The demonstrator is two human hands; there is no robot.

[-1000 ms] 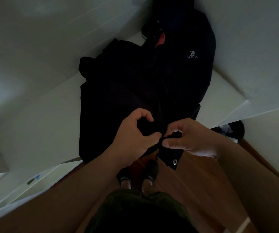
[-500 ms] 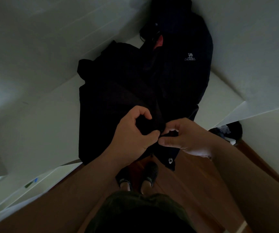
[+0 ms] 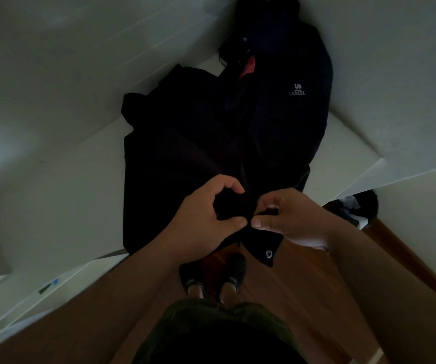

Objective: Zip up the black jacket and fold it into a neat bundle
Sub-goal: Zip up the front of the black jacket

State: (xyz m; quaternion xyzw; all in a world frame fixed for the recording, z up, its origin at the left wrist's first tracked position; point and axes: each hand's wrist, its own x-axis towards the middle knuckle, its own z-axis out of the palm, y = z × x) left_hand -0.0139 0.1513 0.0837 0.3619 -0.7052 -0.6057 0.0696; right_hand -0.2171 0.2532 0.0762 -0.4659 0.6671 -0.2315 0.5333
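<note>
Both thumbs have closed to near contact since the earlier frame. Left hand (image 3: 206, 214) and right hand (image 3: 290, 219) pinch the hem of the black jacket (image 3: 211, 143), mid-frame, lying on the white surface (image 3: 67, 206). A metal snap (image 3: 269, 253) hangs lower center, above black shoes (image 3: 235, 269).

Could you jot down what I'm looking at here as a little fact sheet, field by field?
Garment: black jacket, spread on a white surface
Logo: camel emblem on the chest
Left hand: pinching the jacket's bottom hem
Right hand: pinching the hem beside it, thumbs nearly meeting
Zip: looks undone near the collar
Hem corner: hangs over the edge, metal snap showing
Floor: wooden
</note>
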